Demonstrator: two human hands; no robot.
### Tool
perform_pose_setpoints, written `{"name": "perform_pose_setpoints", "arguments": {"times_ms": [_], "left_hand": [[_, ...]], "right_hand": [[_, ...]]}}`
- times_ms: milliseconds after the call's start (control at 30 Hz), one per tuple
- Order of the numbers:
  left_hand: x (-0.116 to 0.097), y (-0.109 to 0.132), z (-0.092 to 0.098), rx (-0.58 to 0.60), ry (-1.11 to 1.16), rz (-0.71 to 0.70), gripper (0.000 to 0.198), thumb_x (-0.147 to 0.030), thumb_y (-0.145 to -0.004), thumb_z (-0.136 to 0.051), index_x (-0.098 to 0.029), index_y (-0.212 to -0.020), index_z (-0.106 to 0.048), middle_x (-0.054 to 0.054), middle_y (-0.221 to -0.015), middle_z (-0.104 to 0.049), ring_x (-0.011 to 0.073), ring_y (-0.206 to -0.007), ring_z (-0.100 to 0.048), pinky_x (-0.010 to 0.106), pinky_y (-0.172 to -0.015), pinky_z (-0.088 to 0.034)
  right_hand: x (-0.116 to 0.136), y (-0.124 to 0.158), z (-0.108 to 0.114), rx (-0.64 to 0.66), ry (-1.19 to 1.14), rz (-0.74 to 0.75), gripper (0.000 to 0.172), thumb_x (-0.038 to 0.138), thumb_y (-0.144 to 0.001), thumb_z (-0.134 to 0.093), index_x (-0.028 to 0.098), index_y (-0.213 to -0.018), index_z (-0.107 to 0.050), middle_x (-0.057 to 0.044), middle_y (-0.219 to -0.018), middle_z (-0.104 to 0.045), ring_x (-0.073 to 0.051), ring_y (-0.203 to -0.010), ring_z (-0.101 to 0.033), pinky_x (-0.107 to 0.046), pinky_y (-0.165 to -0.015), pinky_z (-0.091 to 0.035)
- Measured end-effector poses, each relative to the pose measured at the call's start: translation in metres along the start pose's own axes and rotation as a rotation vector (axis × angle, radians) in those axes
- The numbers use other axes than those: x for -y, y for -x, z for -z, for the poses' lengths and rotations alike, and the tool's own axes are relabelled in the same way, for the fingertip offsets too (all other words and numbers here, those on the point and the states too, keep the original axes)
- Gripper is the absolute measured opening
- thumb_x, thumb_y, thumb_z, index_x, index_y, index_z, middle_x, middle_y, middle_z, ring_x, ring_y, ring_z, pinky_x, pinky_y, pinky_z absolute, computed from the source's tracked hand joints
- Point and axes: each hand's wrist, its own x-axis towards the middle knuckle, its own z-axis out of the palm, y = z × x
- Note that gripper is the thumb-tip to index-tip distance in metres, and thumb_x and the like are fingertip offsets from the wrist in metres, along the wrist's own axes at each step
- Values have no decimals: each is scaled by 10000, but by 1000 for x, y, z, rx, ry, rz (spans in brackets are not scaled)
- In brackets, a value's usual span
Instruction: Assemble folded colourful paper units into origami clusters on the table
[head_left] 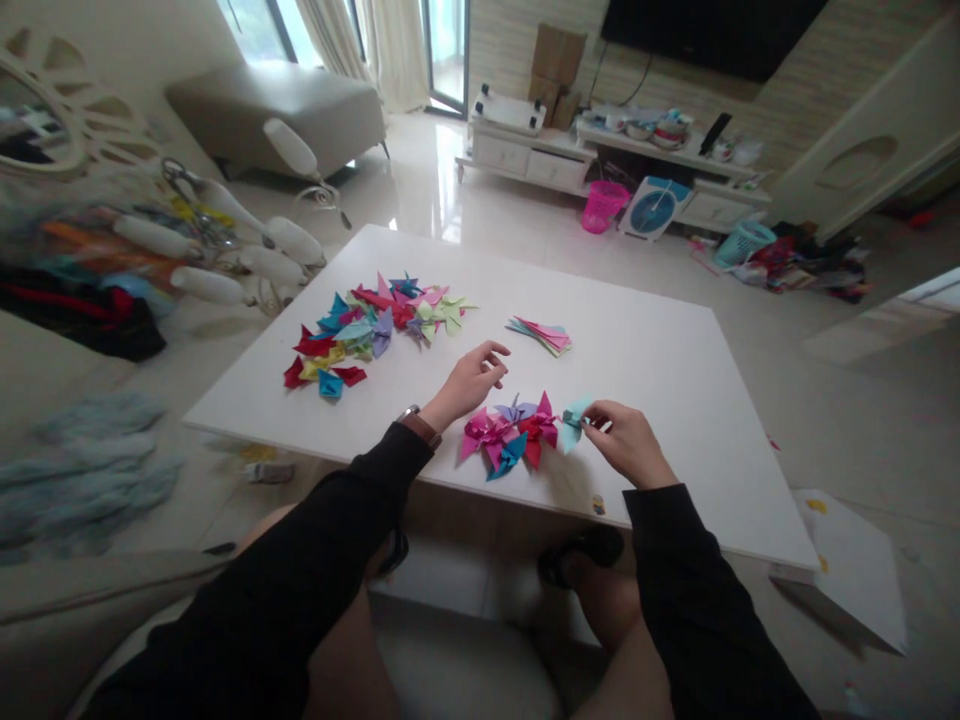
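Observation:
My right hand (624, 438) pinches a pale aqua folded paper flower (573, 424) near the front edge of the white table. Just left of it lies a cluster of folded paper flowers, with a magenta one (486, 432), a red one (534, 436), a lilac one (516, 410) and a blue one (509, 456). Above the table, left of this cluster, hovers my left hand (474, 378), its fingers loosely curled and apart, with nothing in it. Beyond my hands rests a fanned stack of pink, blue and green paper pieces (541, 336).
A larger heap of colourful folded paper pieces (375, 322) covers part of the table's (637, 330) left side. A small cartoon sticker (598, 505) is at the front edge. A white lamp with several shades (277, 240) stands by the left corner. A pink basket (602, 206) sits on the floor beyond.

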Motion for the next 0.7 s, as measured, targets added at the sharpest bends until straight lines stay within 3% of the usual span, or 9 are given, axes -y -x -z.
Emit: {"name": "perform_pose_setpoints", "arguments": {"times_ms": [200,333,700], "left_hand": [[5,-2,-1,-31,-21,0,210,-176,-811,-566,-178,-1014,-620,1,-819,-643,120,-634,-667,253,-636,-501],[9,-4,-2,-27,-39,4,180,-176,-800,-572,-174,-970,-632,8,-808,-653,126,-629,-667,257,-629,-501],[11,-4,-4,-4,-76,32,116,-180,-792,-583,-161,-892,-640,20,-813,-665,132,-623,-667,272,-631,-502]], "right_hand": [[-8,10,-3,249,78,-9,89,214,-815,-653,199,-790,-737,-49,-825,-697,-183,-769,-632,-274,-718,-445],[-2,8,-13,391,117,-73,101,179,-814,-633,196,-783,-727,-36,-782,-698,-166,-727,-612,-250,-666,-412],[11,5,-28,416,252,-130,89,190,-842,-628,225,-830,-709,-42,-882,-746,-179,-812,-647,-258,-683,-377]]}}
